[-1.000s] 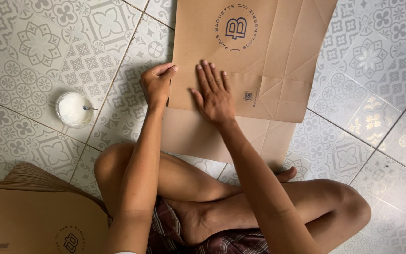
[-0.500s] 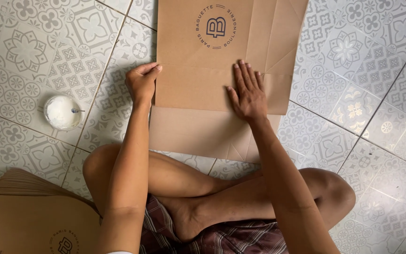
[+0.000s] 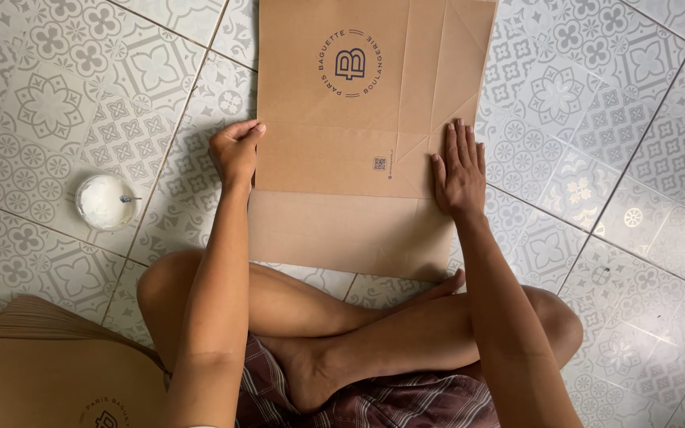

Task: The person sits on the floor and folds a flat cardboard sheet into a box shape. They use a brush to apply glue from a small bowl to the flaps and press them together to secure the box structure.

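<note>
A flat brown paper bag [image 3: 342,119] with a round dark logo lies on the patterned tile floor in front of my crossed legs. Its lower flap [image 3: 342,230] is folded toward me. My left hand [image 3: 235,150] pinches the bag's left edge at the fold line. My right hand [image 3: 459,170] lies flat, fingers together, pressing the right end of the fold.
A small round container of white paste [image 3: 105,201] with a thin stick in it stands on the tiles to the left. A stack of several flat brown bags [image 3: 49,372] lies at the lower left beside my knee. Grey patterned tiles [image 3: 620,158] surround everything.
My right hand slid rightward along the fold from the bag's middle to its right edge. The left hand stayed at the left edge.
</note>
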